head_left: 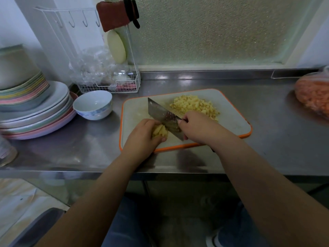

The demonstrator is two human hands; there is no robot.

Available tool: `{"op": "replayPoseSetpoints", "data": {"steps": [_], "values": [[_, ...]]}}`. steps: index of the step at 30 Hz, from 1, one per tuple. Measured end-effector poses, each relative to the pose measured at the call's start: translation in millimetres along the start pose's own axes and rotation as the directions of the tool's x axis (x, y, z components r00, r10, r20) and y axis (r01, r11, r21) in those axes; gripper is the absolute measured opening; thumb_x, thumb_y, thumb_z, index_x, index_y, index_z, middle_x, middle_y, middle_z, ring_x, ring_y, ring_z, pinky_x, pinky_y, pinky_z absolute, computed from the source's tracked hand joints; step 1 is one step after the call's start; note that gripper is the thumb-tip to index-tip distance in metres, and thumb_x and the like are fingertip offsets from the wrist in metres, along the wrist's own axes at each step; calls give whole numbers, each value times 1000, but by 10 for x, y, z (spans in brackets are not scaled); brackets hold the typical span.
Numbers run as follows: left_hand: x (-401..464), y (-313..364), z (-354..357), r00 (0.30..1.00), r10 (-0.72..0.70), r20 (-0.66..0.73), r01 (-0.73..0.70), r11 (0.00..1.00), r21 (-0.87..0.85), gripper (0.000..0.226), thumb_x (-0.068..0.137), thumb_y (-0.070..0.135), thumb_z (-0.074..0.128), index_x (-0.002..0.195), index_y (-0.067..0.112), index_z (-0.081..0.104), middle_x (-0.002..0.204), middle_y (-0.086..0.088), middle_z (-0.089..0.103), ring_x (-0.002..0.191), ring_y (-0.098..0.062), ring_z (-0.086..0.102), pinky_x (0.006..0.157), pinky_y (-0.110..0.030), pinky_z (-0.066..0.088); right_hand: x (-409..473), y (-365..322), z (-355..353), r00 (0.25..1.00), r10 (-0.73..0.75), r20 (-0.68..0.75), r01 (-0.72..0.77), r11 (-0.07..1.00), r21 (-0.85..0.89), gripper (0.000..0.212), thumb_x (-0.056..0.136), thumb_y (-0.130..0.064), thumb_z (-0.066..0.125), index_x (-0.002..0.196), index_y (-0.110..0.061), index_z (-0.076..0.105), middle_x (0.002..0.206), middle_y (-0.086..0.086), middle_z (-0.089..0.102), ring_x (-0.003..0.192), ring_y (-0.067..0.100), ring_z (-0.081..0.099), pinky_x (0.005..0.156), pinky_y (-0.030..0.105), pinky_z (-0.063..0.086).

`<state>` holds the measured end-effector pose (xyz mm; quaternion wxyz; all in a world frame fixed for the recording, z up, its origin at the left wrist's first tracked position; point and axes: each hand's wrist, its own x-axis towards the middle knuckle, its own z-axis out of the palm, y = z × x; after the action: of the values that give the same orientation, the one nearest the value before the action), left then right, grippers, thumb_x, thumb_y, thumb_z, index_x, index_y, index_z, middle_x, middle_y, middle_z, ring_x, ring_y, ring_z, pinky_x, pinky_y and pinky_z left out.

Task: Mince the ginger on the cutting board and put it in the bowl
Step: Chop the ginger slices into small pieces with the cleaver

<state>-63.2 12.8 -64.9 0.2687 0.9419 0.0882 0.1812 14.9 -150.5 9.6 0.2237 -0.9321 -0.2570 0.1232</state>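
A white cutting board (135, 107) with an orange rim lies on the steel counter. A pile of minced ginger (193, 105) sits on its far right part. My left hand (142, 136) grips a bunch of sliced ginger (160, 131) at the board's near left. My right hand (197, 127) holds the handle of a cleaver (162, 114), whose blade rests against the sliced ginger. A white bowl (92, 105) with blue marks stands empty just left of the board.
Stacked plates (35, 111) fill the left of the counter (267, 139). A wire rack (108, 86) with plastic bags stands behind the bowl. A bag of orange food (313, 93) lies at the far right. A clear jar (5, 152) sits at the near left edge.
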Motion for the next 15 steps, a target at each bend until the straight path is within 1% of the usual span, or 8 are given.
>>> {"op": "replayPoseSetpoints", "data": {"steps": [3,5,7,10,12,13,15], "values": [[-10,42,11,1000,-7,4,7,1000,30,55,72,48,75,117,25,53,119,5,48,113,-14,39,92,-27,35,3,29,-18,1000,-2,-13,2,1000,-4,29,97,-35,40,88,-14,58,88,7,67,83,27,60,74,34,48],[11,86,51,1000,8,-16,-7,997,78,54,72,51,73,113,24,51,117,4,44,110,-15,36,88,-27,32,-15,25,-17,1000,-15,-18,15,1000,-4,28,98,-34,40,89,-14,57,92,8,68,85,28,61,74,34,49],[52,114,93,999,43,-34,-39,992,119,43,75,44,71,107,23,51,113,1,43,106,-19,37,86,-29,34,-25,24,4,1000,-20,-17,20,1000,-1,28,97,-34,40,90,-13,57,92,9,68,84,29,62,73,34,50],[107,89,96,997,73,-39,-68,992,106,23,79,28,66,98,21,55,103,-1,46,99,-20,40,87,-35,40,-21,54,20,1000,-9,-17,10,1000,16,27,97,-33,40,92,-12,56,91,9,67,83,29,61,70,35,49],[110,50,82,996,86,-20,-84,994,77,19,80,27,66,95,22,57,100,2,45,97,-16,39,85,-28,37,-8,87,14,1000,-5,-15,6,999,44,26,97,-32,40,89,-12,55,81,7,62,79,29,59,65,33,46],[106,35,80,995,96,-22,-94,993,68,18,81,27,67,95,22,57,99,3,45,96,-14,38,83,-25,34,-3,99,5,1000,-8,-23,9,999,43,26,97,-32,41,86,-12,53,76,5,58,77,29,57,62,32,42],[103,20,85,994,107,-36,-105,992,68,18,81,27,67,94,23,56,98,6,43,95,-12,37,82,-23,30,5,99,-20,998,-27,-57,28,1000,4,25,98,-35,42,87,-15,52,75,2,53,77,27,54,61,31,36]]}}
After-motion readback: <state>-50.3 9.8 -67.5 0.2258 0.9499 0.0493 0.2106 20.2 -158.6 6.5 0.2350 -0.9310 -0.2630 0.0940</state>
